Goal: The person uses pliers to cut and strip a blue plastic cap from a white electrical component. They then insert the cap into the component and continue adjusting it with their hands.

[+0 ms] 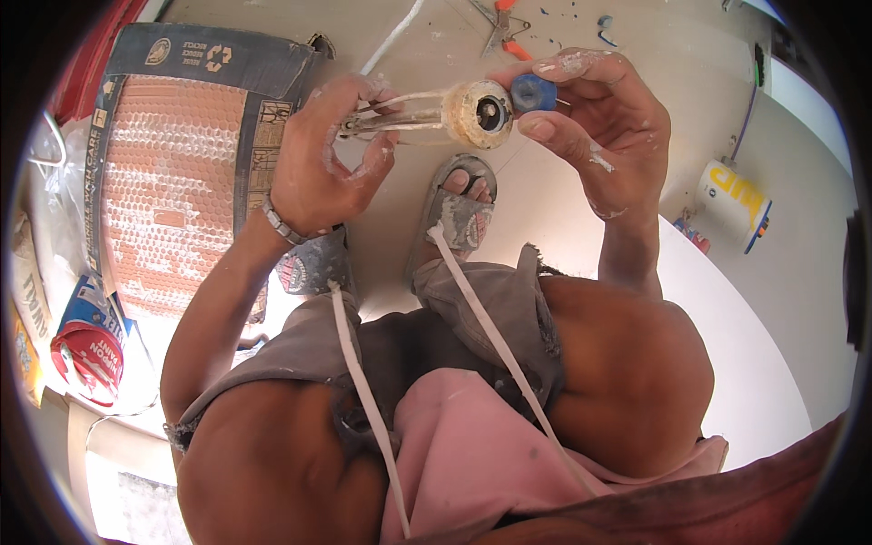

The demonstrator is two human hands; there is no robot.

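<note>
My left hand (331, 150) is closed around a cage of pale, crusted rods (404, 113). It looks like the wire frame of a paint roller, though I cannot be sure. At its right end is a round, cream-coloured end piece (477, 113) with a dark hole and a small metal centre. Between the thumb and fingers of my right hand (609, 118) is a short blue plug (534, 94) with a dimpled face. It is held right beside the hole, touching or nearly touching the round end. White residue covers parts of my fingers.
A cardboard box (168, 173) with a honeycomb-patterned top lies at left. Paint containers (91, 350) stand below it. Orange-handled pliers (504, 32) and blue scraps (607, 34) lie on the floor ahead. A white bucket (734, 204) is at right.
</note>
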